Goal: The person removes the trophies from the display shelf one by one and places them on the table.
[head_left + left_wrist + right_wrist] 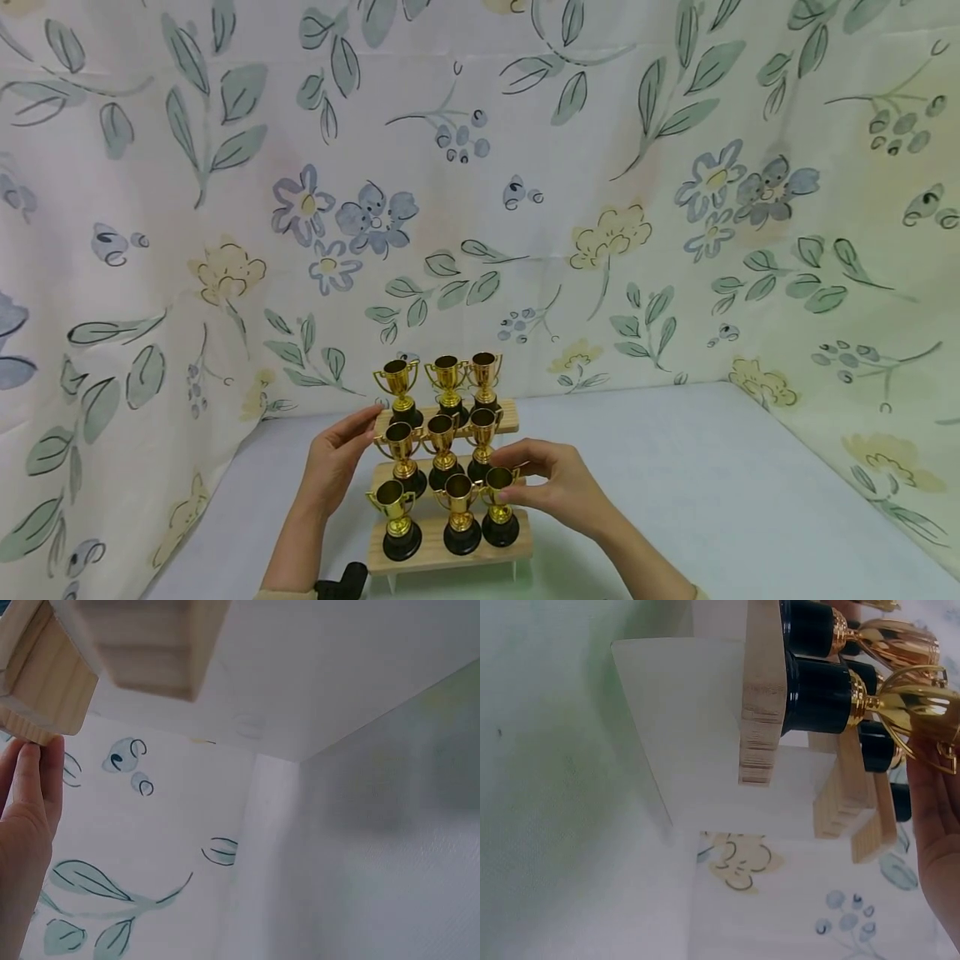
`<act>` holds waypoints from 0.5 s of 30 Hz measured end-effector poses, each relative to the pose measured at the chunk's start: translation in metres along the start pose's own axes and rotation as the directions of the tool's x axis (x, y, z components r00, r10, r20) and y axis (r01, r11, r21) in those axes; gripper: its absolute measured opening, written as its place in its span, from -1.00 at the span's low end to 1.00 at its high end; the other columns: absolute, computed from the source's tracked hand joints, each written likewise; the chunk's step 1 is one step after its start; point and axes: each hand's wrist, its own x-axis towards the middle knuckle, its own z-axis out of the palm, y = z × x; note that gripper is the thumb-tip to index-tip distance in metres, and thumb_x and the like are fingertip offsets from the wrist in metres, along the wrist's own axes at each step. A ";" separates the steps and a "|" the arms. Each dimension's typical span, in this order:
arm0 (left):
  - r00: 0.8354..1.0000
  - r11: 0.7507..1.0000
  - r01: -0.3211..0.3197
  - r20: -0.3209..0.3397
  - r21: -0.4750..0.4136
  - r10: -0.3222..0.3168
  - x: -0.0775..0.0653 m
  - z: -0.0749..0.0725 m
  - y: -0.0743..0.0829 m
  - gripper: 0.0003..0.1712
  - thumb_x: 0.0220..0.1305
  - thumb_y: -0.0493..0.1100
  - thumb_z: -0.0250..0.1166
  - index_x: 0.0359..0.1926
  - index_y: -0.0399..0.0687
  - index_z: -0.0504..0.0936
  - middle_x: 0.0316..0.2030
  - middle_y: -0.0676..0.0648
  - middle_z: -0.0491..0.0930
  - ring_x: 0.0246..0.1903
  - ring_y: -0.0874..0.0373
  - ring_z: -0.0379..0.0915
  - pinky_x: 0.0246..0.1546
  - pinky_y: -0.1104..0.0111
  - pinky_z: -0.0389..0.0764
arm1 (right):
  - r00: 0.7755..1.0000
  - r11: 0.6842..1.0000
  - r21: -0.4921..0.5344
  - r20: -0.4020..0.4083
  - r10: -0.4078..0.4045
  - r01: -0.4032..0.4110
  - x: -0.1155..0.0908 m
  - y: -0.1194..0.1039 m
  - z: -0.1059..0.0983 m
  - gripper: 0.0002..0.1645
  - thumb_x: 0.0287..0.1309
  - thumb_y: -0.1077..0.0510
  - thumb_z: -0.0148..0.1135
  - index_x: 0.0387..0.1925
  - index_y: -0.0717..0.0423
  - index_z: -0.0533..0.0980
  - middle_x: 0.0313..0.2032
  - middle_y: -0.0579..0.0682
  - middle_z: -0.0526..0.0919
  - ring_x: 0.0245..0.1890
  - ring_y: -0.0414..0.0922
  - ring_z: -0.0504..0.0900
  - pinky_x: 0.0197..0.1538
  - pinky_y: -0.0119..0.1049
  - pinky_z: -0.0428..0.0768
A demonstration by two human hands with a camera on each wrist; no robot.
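Note:
Small gold trophies on black bases stand three to a tier on a three-tier wooden rack point(431, 557). My right hand point(558, 487) pinches the cup of the front-right trophy point(500, 521), thumb in front and forefinger behind. In the right wrist view, that trophy's black base point(821, 694) sits at the end of the front plank point(763, 712). At the rack's far left, my left hand point(335, 458) touches the end of the top plank point(510, 414) with extended fingers. The left wrist view shows the fingertips point(52, 746) against the wood.
A white side panel point(697, 727) supports the planks. The rack stands on a white-covered table point(675, 483), with a flowered cloth point(555, 292) hanging behind and at the sides. A black strap point(343, 583) is around the left wrist.

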 end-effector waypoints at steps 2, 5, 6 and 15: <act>1.000 1.000 0.003 -0.002 0.000 -0.003 0.000 0.000 0.000 -0.39 0.37 -0.34 0.19 0.34 -0.59 0.26 0.03 0.32 0.63 0.13 0.52 0.48 0.17 0.68 0.49 | 1.000 1.000 -0.007 0.002 0.006 -0.006 0.001 0.001 0.000 -0.55 0.09 0.09 0.44 0.04 0.10 0.62 0.01 0.11 0.71 -0.05 -0.32 0.68 0.03 -0.40 0.69; 1.000 1.000 0.016 -0.007 0.004 -0.016 0.000 0.000 -0.001 -0.38 0.36 -0.33 0.21 0.34 -0.57 0.26 0.03 0.32 0.63 0.15 0.49 0.48 0.17 0.69 0.49 | 1.000 1.000 -0.012 0.005 0.010 -0.010 0.001 0.002 0.001 -0.53 0.08 0.07 0.45 0.04 0.09 0.62 0.01 0.11 0.71 -0.05 -0.31 0.68 0.02 -0.39 0.69; 1.000 1.000 0.019 -0.010 0.006 -0.019 0.001 0.000 -0.001 -0.38 0.36 -0.33 0.20 0.34 -0.56 0.27 0.03 0.32 0.63 0.14 0.49 0.49 0.16 0.69 0.49 | 1.000 1.000 -0.012 0.006 0.010 -0.010 0.002 0.002 0.001 -0.53 0.07 0.07 0.46 0.04 0.09 0.62 0.01 0.11 0.72 -0.06 -0.31 0.68 0.02 -0.39 0.69; 0.999 1.000 0.026 -0.021 0.004 -0.025 0.000 0.001 0.000 -0.42 0.37 -0.37 0.16 0.34 -0.56 0.28 0.02 0.33 0.63 0.11 0.51 0.49 0.14 0.72 0.49 | 1.000 1.000 0.003 0.011 -0.002 0.002 0.002 0.002 0.001 -0.55 0.06 0.08 0.46 0.00 0.13 0.64 -0.02 0.13 0.73 -0.09 -0.30 0.69 0.00 -0.37 0.70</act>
